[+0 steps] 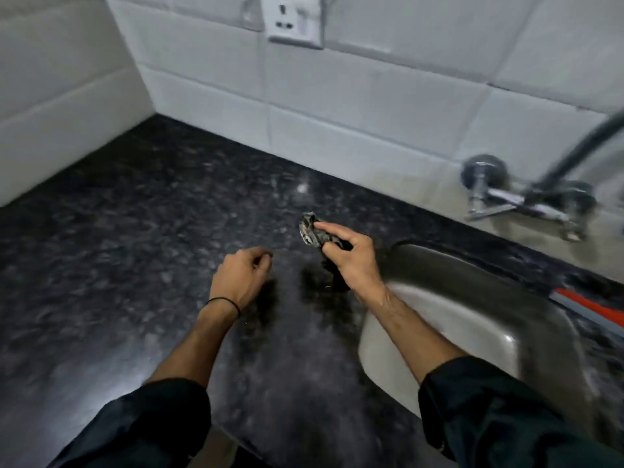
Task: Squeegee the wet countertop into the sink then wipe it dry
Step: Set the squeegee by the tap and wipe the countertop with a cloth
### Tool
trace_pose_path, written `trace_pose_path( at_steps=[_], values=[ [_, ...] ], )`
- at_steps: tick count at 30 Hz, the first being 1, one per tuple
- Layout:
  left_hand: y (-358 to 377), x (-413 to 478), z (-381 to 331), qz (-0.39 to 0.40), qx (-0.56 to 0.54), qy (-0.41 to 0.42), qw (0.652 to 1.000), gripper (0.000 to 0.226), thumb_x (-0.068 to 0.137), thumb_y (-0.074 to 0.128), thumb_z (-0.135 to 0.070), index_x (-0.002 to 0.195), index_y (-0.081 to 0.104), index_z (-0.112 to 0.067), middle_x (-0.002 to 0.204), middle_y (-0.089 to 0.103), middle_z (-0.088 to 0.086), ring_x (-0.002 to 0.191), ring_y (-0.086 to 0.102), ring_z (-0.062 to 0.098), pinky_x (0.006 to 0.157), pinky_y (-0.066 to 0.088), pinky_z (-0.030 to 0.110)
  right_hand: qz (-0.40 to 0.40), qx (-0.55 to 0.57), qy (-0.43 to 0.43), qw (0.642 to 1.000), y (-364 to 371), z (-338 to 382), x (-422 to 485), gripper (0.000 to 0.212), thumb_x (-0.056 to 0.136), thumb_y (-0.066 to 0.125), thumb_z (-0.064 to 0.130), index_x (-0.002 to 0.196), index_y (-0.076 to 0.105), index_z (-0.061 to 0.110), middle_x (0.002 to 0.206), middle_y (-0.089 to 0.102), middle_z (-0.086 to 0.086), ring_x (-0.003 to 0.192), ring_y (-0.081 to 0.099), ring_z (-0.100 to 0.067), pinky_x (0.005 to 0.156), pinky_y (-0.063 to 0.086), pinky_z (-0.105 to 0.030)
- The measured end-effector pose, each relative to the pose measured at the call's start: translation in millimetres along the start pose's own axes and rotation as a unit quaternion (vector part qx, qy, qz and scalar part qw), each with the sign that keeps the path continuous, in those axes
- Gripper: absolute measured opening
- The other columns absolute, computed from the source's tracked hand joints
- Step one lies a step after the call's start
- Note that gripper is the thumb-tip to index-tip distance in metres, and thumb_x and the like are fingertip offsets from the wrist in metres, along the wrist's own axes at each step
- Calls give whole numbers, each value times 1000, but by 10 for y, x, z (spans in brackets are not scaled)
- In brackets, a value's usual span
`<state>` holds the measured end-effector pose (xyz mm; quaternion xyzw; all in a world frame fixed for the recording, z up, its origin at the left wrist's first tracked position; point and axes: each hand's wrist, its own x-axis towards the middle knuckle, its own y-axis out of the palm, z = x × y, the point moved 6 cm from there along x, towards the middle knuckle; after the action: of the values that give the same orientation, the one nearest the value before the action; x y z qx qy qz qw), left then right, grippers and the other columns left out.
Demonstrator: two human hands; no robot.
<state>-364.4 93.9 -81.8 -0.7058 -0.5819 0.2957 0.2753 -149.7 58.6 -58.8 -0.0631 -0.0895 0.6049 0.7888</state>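
The dark speckled stone countertop (135, 251) fills the left and middle of the view and shines in patches. My right hand (354, 261) is closed on a crumpled dark patterned cloth (312, 233), held just above the counter beside the left rim of the steel sink (449, 315). The forefinger lies stretched over the cloth, and part of the cloth hangs below the palm. My left hand (241, 278) hovers over the counter to the left, fingers loosely curled with nothing in them. A red and grey squeegee (587, 309) lies at the sink's far right edge.
White tiled walls meet in a corner at the back left. A white wall socket (293, 23) sits high on the back wall. A chrome wall tap (516, 197) with a dark hose stands above the sink at right.
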Motion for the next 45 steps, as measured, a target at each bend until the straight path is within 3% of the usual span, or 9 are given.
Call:
trace_pose_path(
  at_steps=[10, 15, 18, 21, 25, 29, 33, 39, 45],
  values=[
    [-1615, 1270, 1734, -78, 13, -64, 995, 26, 97, 53, -26, 113, 71, -17, 102, 74, 6, 96, 68, 26, 84, 55, 38, 165, -18, 37, 986, 2564, 280, 1776, 36, 87, 60, 3, 115, 74, 21, 107, 74, 1, 82, 65, -5, 85, 56, -35],
    [-2142, 1969, 2517, -100, 133, -7, 986, 30, 97, 50, -26, 120, 66, -16, 135, 58, 5, 121, 55, 28, 98, 48, 44, 189, -77, -19, 979, 3557, 507, 2848, 34, 93, 54, 3, 123, 68, 9, 94, 68, 4, 64, 56, 13, 66, 43, -7],
    [-2403, 2320, 3021, -113, 182, -51, 975, 39, 99, 45, -35, 135, 55, -22, 155, 38, 1, 142, 35, 27, 109, 36, 53, 227, -192, -82, 951, 4108, 686, 3449, 38, 98, 51, 29, 134, 61, 22, 125, 63, 5, 110, 56, 3, 98, 37, -23],
    [-2557, 2573, 3385, -123, 217, -96, 964, 50, 101, 36, -46, 147, 39, -27, 162, 22, -3, 150, 17, 23, 115, 17, 55, 211, -391, -125, 887, 4473, 649, 3881, 48, 99, 36, 56, 141, 50, 38, 154, 38, 5, 144, 27, -19, 115, 16, -47],
    [-2603, 2717, 3673, -129, 217, -160, 954, 61, 97, 22, -63, 153, 21, -38, 165, 10, -8, 152, 3, 21, 117, -2, 59, 208, -452, -169, 851, 4868, 290, 4074, 61, 96, 22, 59, 142, 49, 29, 151, 44, -5, 141, 34, -29, 111, 30, -52],
    [-2581, 2757, 3798, -134, 208, -169, 954, 63, 95, 17, -67, 153, 11, -44, 165, 4, -12, 152, 1, 17, 119, 0, 56, 238, -529, -217, 785, 5093, -194, 4042, 54, 102, 20, 48, 153, 31, 31, 162, 23, -3, 149, 18, -26, 119, 17, -48],
    [-2581, 2766, 3818, -148, 216, -166, 951, 63, 96, 16, -67, 154, 8, -44, 165, 4, -12, 152, 2, 17, 120, 4, 55, 293, -468, -215, 805, 5139, -210, 4604, 49, 104, 24, 38, 153, 30, 32, 163, 19, 5, 151, 10, -18, 120, 6, -39],
    [-2584, 2782, 3799, -152, 218, -160, 951, 64, 95, 13, -68, 154, 6, -44, 165, 4, -12, 152, 2, 17, 119, 4, 56, 216, -557, -153, 787, 5601, -228, 4942, 53, 102, 29, 38, 153, 20, 42, 164, 9, 12, 151, 4, -28, 120, 1, -47],
    [-2619, 2742, 3801, -168, 196, -158, 953, 58, 100, 19, -60, 154, 12, -40, 164, 8, -13, 152, 3, 14, 121, 5, 53, 426, -483, -313, 698, 5651, -14, 3477, 50, 103, 19, 51, 151, 5, 52, 164, -10, 14, 148, -20, -30, 114, -21, -47]
  ],
)
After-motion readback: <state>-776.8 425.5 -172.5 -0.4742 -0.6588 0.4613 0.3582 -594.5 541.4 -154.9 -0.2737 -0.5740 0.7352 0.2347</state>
